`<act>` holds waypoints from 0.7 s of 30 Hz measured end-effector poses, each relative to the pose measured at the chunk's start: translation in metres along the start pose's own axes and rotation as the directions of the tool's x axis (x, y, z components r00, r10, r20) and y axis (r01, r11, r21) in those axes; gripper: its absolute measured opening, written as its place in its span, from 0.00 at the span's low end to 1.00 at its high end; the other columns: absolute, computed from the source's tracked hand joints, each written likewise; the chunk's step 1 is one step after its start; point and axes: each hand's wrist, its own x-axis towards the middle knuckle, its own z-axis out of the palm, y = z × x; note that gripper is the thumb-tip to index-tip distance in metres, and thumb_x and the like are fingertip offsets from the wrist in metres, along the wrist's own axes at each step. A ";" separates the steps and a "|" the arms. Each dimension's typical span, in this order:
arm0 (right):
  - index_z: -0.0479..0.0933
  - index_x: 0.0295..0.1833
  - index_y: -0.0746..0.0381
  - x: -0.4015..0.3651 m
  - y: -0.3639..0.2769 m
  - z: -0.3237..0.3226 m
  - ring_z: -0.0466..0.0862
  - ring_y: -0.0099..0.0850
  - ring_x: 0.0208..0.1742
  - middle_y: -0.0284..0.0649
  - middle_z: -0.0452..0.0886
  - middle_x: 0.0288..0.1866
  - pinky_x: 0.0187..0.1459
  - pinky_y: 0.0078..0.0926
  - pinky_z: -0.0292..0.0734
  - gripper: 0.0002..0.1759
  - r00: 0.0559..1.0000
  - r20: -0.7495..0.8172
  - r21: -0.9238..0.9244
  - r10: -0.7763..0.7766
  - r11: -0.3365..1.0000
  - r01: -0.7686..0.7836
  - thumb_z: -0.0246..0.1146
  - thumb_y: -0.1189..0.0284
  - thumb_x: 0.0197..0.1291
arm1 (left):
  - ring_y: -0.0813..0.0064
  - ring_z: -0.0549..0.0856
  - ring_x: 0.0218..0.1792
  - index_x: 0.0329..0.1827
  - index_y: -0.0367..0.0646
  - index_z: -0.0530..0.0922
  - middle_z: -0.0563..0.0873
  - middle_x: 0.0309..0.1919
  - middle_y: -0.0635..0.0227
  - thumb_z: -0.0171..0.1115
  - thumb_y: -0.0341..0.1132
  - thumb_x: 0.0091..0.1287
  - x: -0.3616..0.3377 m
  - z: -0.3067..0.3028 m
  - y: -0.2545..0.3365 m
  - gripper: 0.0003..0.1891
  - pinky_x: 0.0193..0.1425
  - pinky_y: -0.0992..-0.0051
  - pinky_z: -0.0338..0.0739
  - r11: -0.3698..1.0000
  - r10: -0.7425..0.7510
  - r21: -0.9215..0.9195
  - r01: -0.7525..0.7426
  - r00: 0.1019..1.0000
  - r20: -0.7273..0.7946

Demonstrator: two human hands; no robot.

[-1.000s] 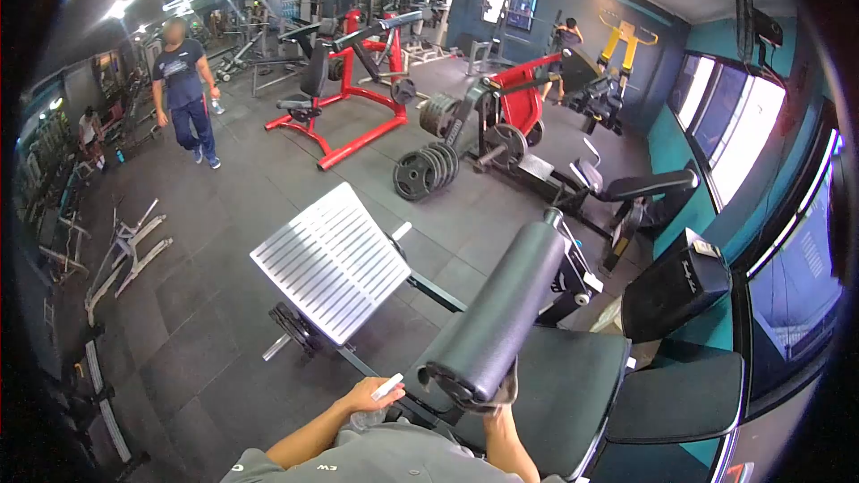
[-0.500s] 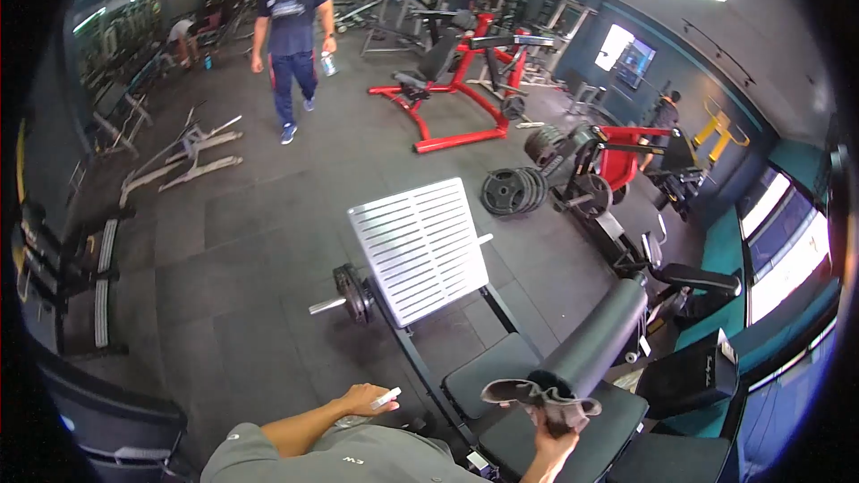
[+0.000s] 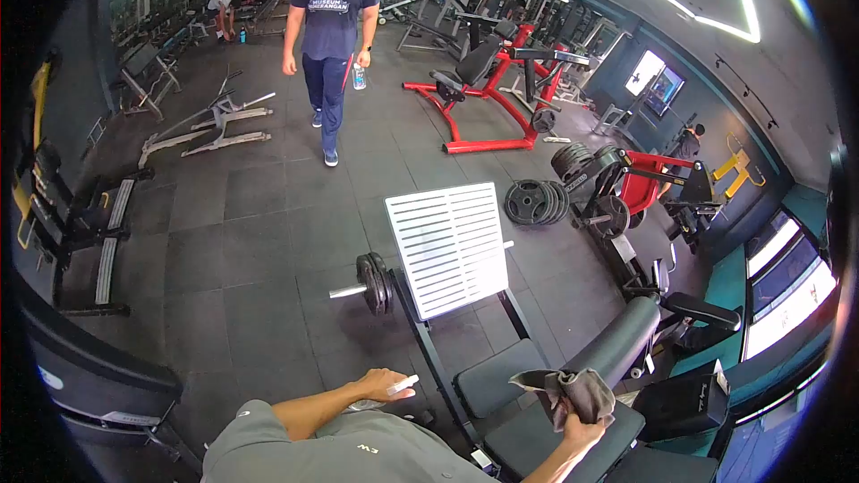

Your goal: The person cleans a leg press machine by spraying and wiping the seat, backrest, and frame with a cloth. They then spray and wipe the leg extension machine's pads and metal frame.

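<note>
My left hand (image 3: 385, 385) is closed around a small white object (image 3: 403, 385), held in front of my grey shirt, left of the machine's frame. At the lower right, my right hand (image 3: 577, 429) grips a crumpled grey-brown cloth (image 3: 586, 396). The cloth is bunched above the black padded seat (image 3: 546, 438), in front of the lower end of a long black cylindrical pad (image 3: 617, 335). Beyond my hands stands a slatted silvery footplate (image 3: 452, 250).
A person in a dark T-shirt (image 3: 335, 22) walks on the dark floor, holding a bottle (image 3: 360, 77). Weight plates (image 3: 374, 283) sit left of the footplate, others (image 3: 535, 203) to its right. A red machine (image 3: 492, 143) stands behind. Two other people are farther off.
The walking person has come closer. The view has shifted, so the machines appear farther right. My right hand has gathered the cloth into a tighter bunch. My left hand still holds the white object.
</note>
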 end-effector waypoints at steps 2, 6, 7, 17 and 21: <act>0.72 0.63 0.66 0.002 0.003 0.003 0.80 0.40 0.59 0.48 0.80 0.61 0.65 0.40 0.76 0.40 0.995 0.024 0.170 0.100 0.980 -0.103 0.77 0.87 0.38 | 0.48 0.87 0.46 0.55 0.53 0.82 0.89 0.46 0.58 0.53 0.64 0.69 -0.003 0.000 -0.003 0.27 0.48 0.52 0.80 1.000 0.010 0.001 -0.010 1.000 -0.014; 0.73 0.66 0.62 0.010 0.014 0.019 0.76 0.47 0.65 0.47 0.75 0.67 0.67 0.52 0.72 0.31 0.888 0.154 0.696 0.434 0.590 -0.409 0.59 0.61 0.57 | 0.48 0.86 0.46 0.55 0.54 0.82 0.89 0.44 0.57 0.53 0.65 0.69 -0.001 0.001 -0.009 0.28 0.49 0.52 0.79 0.999 0.045 -0.027 -0.045 0.999 -0.026; 0.73 0.67 0.61 0.005 0.002 0.029 0.74 0.49 0.68 0.46 0.73 0.69 0.68 0.57 0.69 0.34 0.823 0.122 0.779 0.555 0.460 -0.425 0.50 0.46 0.68 | 0.47 0.86 0.46 0.55 0.54 0.82 0.89 0.43 0.56 0.52 0.66 0.69 -0.001 0.001 -0.009 0.28 0.50 0.52 0.79 0.998 0.055 -0.042 -0.056 0.998 -0.022; 0.63 0.76 0.66 0.005 0.011 0.059 0.72 0.52 0.70 0.56 0.65 0.75 0.71 0.51 0.64 0.35 0.786 -0.442 -0.175 -0.432 0.901 0.397 0.52 0.53 0.73 | 0.54 0.88 0.49 0.57 0.51 0.83 0.89 0.48 0.61 0.59 0.59 0.68 -0.011 -0.011 -0.010 0.25 0.51 0.58 0.81 1.000 -0.020 -0.015 0.018 0.993 -0.114; 0.66 0.74 0.64 0.048 -0.031 0.041 0.69 0.61 0.71 0.65 0.63 0.74 0.72 0.48 0.63 0.35 0.976 0.000 -0.775 -0.217 0.617 0.137 0.54 0.53 0.70 | 0.56 0.89 0.47 0.52 0.48 0.86 0.90 0.45 0.62 0.64 0.54 0.67 -0.012 -0.015 -0.015 0.21 0.51 0.61 0.82 0.997 -0.047 -0.065 0.038 0.989 -0.137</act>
